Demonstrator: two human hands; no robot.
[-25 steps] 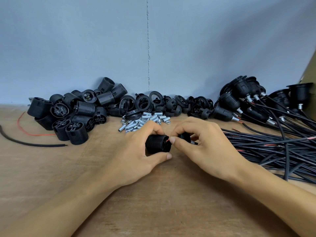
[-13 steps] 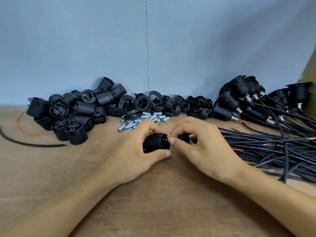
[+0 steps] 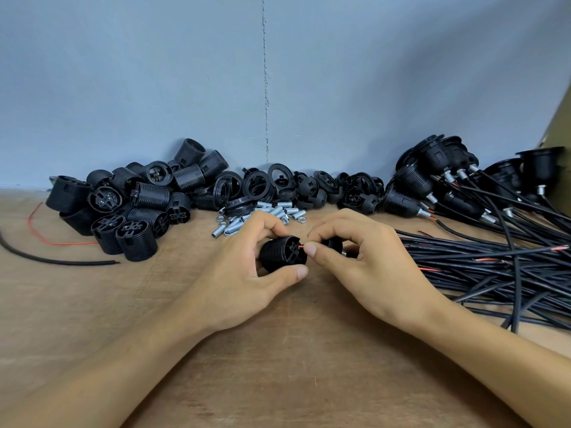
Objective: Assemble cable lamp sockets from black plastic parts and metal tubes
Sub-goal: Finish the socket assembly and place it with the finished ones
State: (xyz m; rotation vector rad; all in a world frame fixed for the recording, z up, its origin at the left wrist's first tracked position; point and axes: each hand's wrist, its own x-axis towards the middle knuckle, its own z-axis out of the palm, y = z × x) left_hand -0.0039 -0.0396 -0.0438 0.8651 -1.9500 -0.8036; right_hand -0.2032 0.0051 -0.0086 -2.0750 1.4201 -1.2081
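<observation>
a: since half a second back, the threaded socket body [image 3: 282, 253] has turned a little in the left hand [image 3: 241, 273], so its slotted end face shows more, turned toward the right hand [image 3: 370, 264].
b: and the grip?
a: left thumb below, fingers curled over the top, holding it just above the wooden table [image 3: 278, 366]. right thumb and forefinger pinch a red wire [image 3: 300, 247] at that end face. a small black cap [image 3: 333, 243] sits behind them, under the right hand's curled fingers.
b: is the wire in yet?
a: cannot tell, the thumb tip covers it. the hand also hides whatever runs from the cap.
b: around them?
a: metal tubes [image 3: 253, 216] lie scattered just beyond the left knuckles. along the blue wall [image 3: 185, 88] there's a heap of socket bodies [image 3: 123, 205] on the left, rings [image 3: 278, 183] in the middle, and finished sockets [image 3: 432, 186] on the right. their black cables [image 3: 494, 267] spread beside the right wrist. far left lie a loose red wire [image 3: 74, 243] and a loose black cable [image 3: 77, 263] cut off by the edge.
</observation>
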